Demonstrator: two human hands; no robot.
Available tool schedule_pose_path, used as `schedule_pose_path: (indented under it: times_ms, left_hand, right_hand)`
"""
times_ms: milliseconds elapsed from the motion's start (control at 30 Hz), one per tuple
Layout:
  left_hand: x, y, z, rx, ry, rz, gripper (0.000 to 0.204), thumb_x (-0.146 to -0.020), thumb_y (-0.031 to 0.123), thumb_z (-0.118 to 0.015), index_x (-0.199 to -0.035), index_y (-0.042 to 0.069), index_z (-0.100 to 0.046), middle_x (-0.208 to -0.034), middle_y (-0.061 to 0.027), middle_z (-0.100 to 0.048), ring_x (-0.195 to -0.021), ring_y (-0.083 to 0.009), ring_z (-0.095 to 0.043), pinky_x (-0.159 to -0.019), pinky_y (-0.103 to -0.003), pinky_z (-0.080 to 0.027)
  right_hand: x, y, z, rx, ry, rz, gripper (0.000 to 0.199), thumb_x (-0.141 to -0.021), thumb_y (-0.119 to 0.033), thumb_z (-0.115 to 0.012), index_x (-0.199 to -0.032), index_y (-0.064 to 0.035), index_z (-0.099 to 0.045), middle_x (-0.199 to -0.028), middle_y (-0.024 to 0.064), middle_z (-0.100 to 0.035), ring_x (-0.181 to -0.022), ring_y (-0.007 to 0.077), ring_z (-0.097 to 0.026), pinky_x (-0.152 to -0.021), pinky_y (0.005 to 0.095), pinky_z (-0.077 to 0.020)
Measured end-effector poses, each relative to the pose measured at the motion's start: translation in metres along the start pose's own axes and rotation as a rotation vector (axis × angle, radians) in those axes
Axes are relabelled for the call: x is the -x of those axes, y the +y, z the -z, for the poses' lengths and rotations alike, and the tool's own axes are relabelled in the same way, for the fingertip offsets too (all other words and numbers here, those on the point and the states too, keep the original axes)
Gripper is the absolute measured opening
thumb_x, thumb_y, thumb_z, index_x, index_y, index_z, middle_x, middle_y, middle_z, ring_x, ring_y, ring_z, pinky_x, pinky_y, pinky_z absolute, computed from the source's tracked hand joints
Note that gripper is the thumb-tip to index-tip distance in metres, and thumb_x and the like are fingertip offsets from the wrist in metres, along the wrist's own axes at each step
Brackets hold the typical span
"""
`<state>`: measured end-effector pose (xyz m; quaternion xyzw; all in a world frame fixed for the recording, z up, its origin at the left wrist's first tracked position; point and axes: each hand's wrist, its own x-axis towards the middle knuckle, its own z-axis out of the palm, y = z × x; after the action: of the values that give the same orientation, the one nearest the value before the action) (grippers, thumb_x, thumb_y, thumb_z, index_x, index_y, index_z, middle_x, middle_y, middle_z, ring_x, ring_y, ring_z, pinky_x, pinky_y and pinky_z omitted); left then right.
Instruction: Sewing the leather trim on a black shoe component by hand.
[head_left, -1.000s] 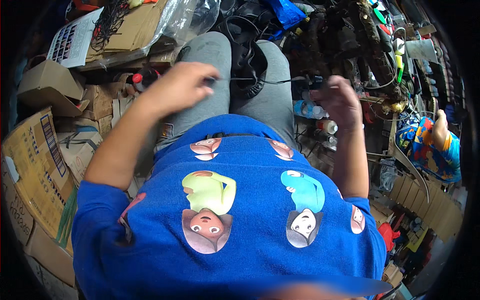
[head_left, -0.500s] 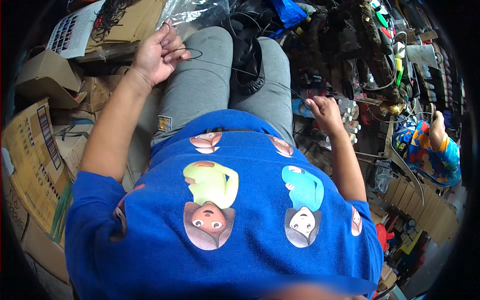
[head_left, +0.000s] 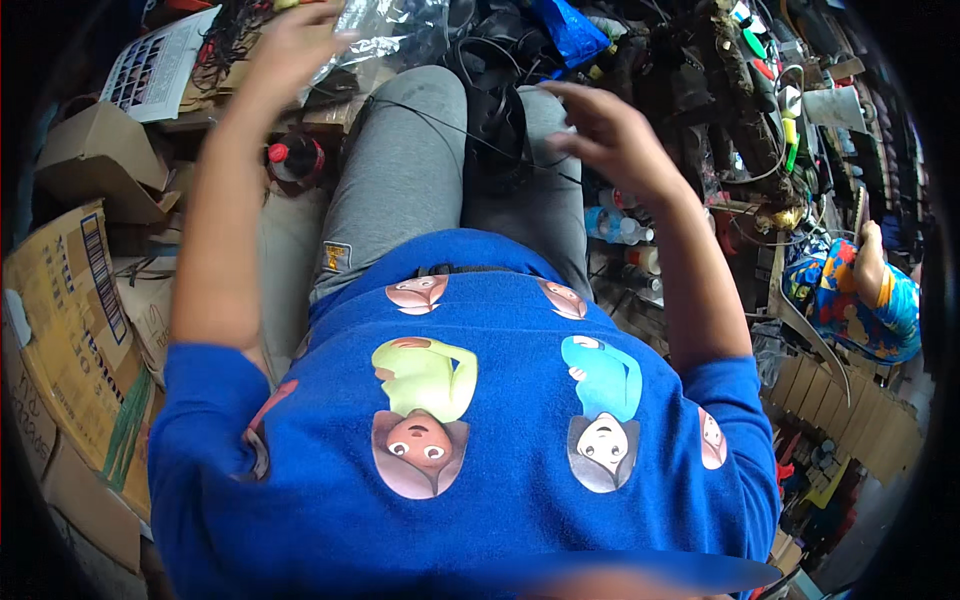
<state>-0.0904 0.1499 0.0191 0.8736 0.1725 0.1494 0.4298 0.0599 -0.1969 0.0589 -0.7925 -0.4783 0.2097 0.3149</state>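
My left hand (head_left: 292, 52), blurred by motion, reaches over the far left, beside a clear plastic bag (head_left: 395, 35). Its fingers look stretched out and apart, with nothing visible in them. Above my right thigh, my right hand (head_left: 615, 135) is open, thumb and fingers spread. A thin black cord (head_left: 432, 118) lies across my grey-trousered thighs, free of both hands. Between the thighs rests a dark black item (head_left: 495, 125) with a strap-like loop; its kind is not clear.
Cardboard boxes (head_left: 105, 150) stand on the left, with a red-capped bottle (head_left: 293, 157) by my left thigh. Tangled dark cords (head_left: 232, 45) lie far left. Several plastic bottles (head_left: 618, 226) lie right of my lap. A person in bright patterned clothing (head_left: 870, 300) is at the far right.
My hands have let go of the cord, which now lies slack over my lap. The left hand has moved farther away; the right has moved inward and opened.
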Motion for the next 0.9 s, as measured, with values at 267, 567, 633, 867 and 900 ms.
schedule_pose_path:
  times_ms: [267,567,633,867,900]
  left_hand:
    - [-0.051,0.054,-0.131,-0.648,-0.408,0.153,0.068,-0.067,0.058,-0.066,-0.102,0.0,-0.067,-0.109,-0.022,-0.063,-0.104,-0.0351,-0.06,-0.089,-0.04,-0.048]
    - [-0.076,0.025,-0.139,-0.601,-0.269,0.081,0.03,-0.07,0.024,-0.07,-0.094,0.006,-0.068,-0.098,-0.0165,-0.066,-0.095,-0.0315,-0.063,-0.081,-0.041,-0.051]
    - [-0.07,0.035,-0.153,-0.68,-0.261,0.181,0.029,-0.075,0.028,-0.07,-0.094,0.006,-0.067,-0.102,-0.0158,-0.064,-0.1,-0.0312,-0.061,-0.082,-0.043,-0.05]
    - [-0.05,0.08,-0.143,-0.42,-0.276,-0.112,0.033,-0.076,0.038,-0.067,-0.09,0.007,-0.068,-0.098,-0.016,-0.065,-0.095,-0.0318,-0.062,-0.081,-0.041,-0.049]
    - [-0.048,0.084,-0.142,-0.495,-0.457,-0.148,0.033,-0.073,0.036,-0.069,-0.087,0.007,-0.068,-0.094,-0.016,-0.066,-0.091,-0.0321,-0.063,-0.08,-0.04,-0.05]
  right_hand:
    - [-0.027,-0.001,-0.026,0.345,-0.417,-0.226,0.041,-0.078,-0.046,-0.067,-0.089,-0.0064,-0.067,-0.081,0.0172,-0.066,-0.081,0.0322,-0.064,-0.074,0.0397,-0.0492]
    - [0.037,0.016,-0.068,-0.259,0.167,-0.535,0.042,-0.086,-0.041,-0.063,-0.075,-0.0006,-0.063,-0.056,0.0096,-0.054,-0.054,0.0166,-0.052,-0.054,0.0345,-0.042]
    - [0.032,0.014,-0.072,-0.162,0.157,-0.55,0.043,-0.087,-0.042,-0.062,-0.076,-0.001,-0.065,-0.057,0.0096,-0.055,-0.055,0.0167,-0.053,-0.055,0.0338,-0.0429]
    - [0.028,0.011,-0.064,-0.285,0.088,-0.584,0.038,-0.08,-0.04,-0.07,-0.079,-0.0025,-0.069,-0.064,0.0044,-0.063,-0.06,0.009,-0.056,-0.058,0.0272,-0.0441]
    - [0.029,0.011,-0.065,-0.289,0.088,-0.587,0.038,-0.08,-0.04,-0.07,-0.079,-0.0025,-0.069,-0.064,0.0044,-0.063,-0.06,0.009,-0.056,-0.058,0.0272,-0.0441]
